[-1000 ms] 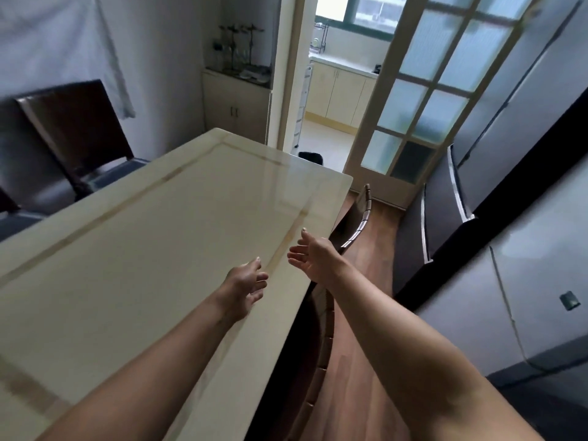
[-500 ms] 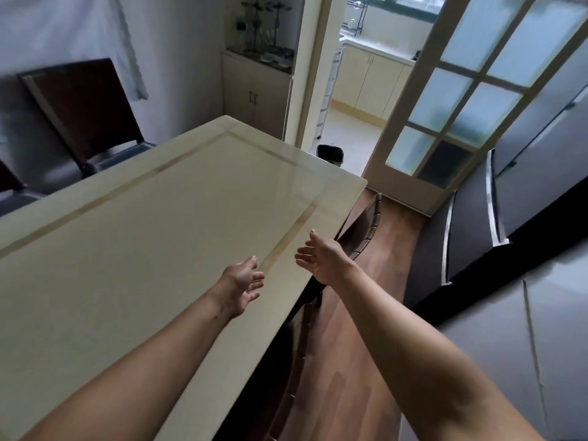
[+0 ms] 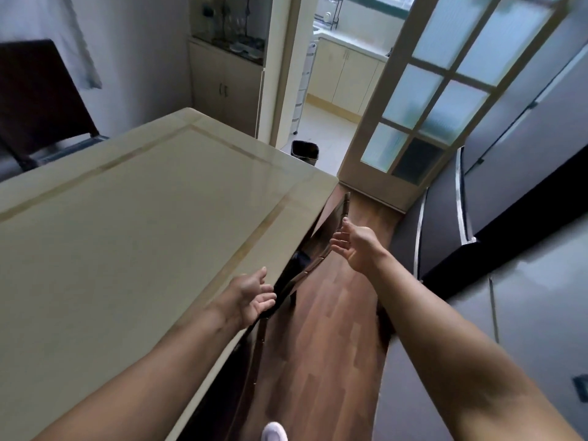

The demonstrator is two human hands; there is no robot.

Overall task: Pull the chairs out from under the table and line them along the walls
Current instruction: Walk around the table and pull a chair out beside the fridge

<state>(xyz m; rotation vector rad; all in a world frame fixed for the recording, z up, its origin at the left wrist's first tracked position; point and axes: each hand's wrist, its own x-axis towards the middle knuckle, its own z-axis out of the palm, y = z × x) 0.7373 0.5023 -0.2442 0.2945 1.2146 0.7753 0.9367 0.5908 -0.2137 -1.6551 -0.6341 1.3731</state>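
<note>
A cream table (image 3: 133, 224) fills the left half of the view. Two dark brown chairs are tucked under its right edge: a far one whose curved backrest (image 3: 331, 237) sticks out, and a near one (image 3: 251, 354) close to me. My left hand (image 3: 253, 296) hovers open at the near end of the far backrest, fingers spread, right beside it. My right hand (image 3: 356, 241) is open next to the far part of that backrest, not closed on it. Another dark chair (image 3: 41, 100) stands against the left wall.
A narrow strip of wooden floor (image 3: 327, 329) runs between the table and dark grey cabinets (image 3: 515, 192) on the right. A glass-paned door (image 3: 423, 100) stands open to a kitchen; a small black bin (image 3: 305, 151) sits at the doorway. My white shoe (image 3: 273, 432) shows below.
Both hands have moved forward and right, off the table top and down to the far chair's backrest. The view has shifted toward the table's right edge.
</note>
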